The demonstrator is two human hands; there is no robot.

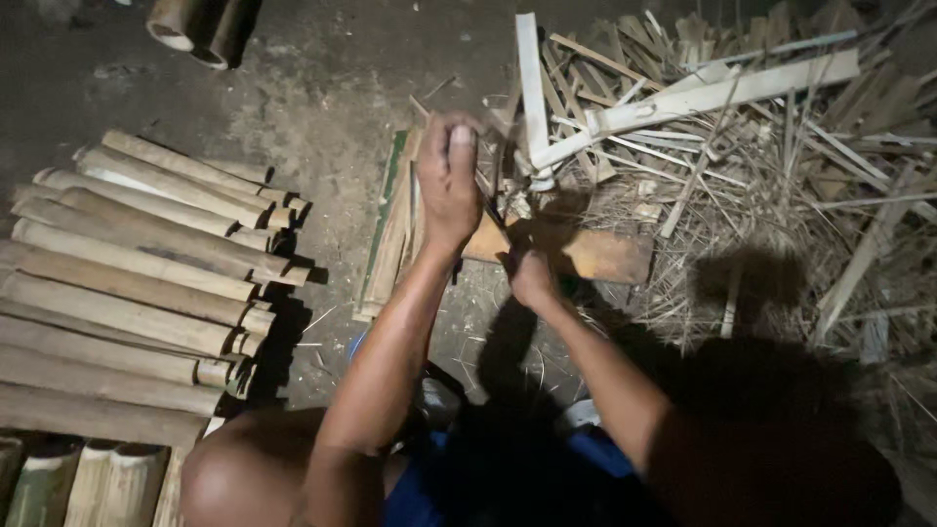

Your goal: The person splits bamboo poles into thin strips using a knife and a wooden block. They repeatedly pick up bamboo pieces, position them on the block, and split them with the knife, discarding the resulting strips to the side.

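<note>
Two hands work over a wooden block (595, 256) on the dirt floor (322, 117). Left hand (449, 176) is closed in a fist around the top of an upright bamboo strip (486, 185). Right hand (530, 276) is closed on a dark knife handle (508, 252), blade against the strip. Split bamboo pieces (137, 283) lie stacked well to the left; pale offcuts and shavings (742, 146) are heaped beyond the block, to the right.
</note>
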